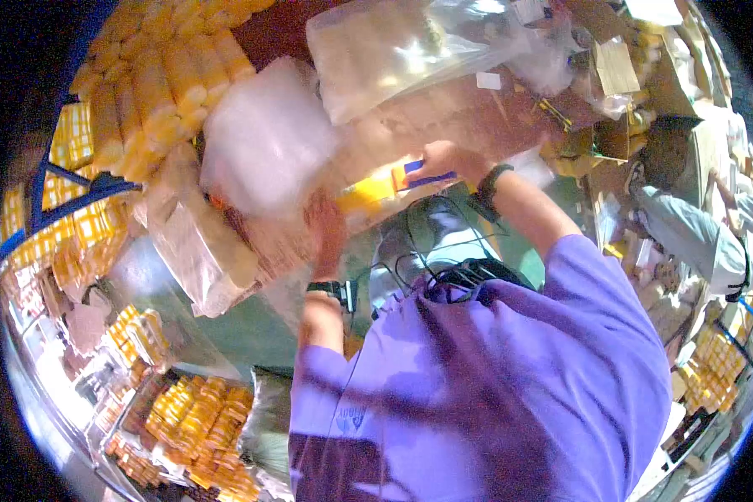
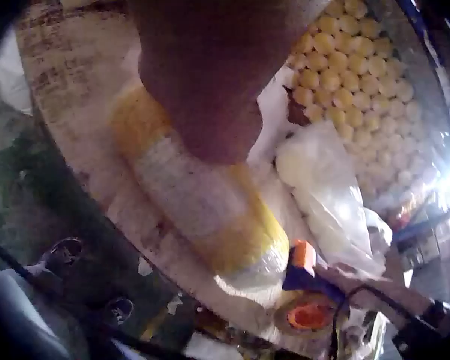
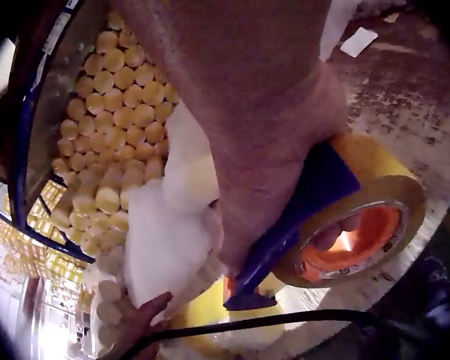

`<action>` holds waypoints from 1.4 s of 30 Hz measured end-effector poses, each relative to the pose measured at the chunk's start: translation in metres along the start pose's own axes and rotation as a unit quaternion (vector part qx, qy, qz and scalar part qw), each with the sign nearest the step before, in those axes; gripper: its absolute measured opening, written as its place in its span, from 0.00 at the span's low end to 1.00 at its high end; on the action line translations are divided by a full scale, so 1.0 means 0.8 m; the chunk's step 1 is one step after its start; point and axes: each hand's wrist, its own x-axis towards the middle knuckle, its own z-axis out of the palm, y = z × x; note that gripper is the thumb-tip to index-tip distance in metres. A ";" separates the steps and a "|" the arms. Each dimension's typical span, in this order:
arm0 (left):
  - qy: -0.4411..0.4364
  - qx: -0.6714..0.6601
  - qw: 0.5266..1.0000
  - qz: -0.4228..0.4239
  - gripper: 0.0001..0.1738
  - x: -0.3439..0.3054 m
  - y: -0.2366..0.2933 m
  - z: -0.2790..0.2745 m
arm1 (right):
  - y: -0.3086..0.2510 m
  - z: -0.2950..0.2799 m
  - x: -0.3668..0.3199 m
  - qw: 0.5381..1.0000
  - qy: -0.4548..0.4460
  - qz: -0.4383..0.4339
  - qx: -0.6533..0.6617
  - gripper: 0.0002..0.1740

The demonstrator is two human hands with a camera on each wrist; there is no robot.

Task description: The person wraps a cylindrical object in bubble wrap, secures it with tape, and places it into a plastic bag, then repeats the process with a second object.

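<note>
Along near edge of surface (image 1: 468, 109): my right grip (image 1: 448, 161) wraps smooth blue tape dispenser (image 3: 328, 181); left hand (image 1: 325, 222), uncurled, against glossy rounded bundle (image 2: 187, 187).

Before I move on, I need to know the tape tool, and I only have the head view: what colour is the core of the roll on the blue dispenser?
Observer: Orange. The right wrist view shows the core inside the tape roll on the blue dispenser.
Operator: Thanks. I can't judge the colours by the left hand. What am I missing?
Observer: The left wrist view shows the bundle with a pale middle section between yellow ones.
</note>
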 end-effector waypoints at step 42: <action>-0.047 -0.029 0.997 0.055 0.52 0.010 0.069 -0.160 | -0.143 -0.026 -0.057 0.992 -0.019 -0.096 -0.075 0.55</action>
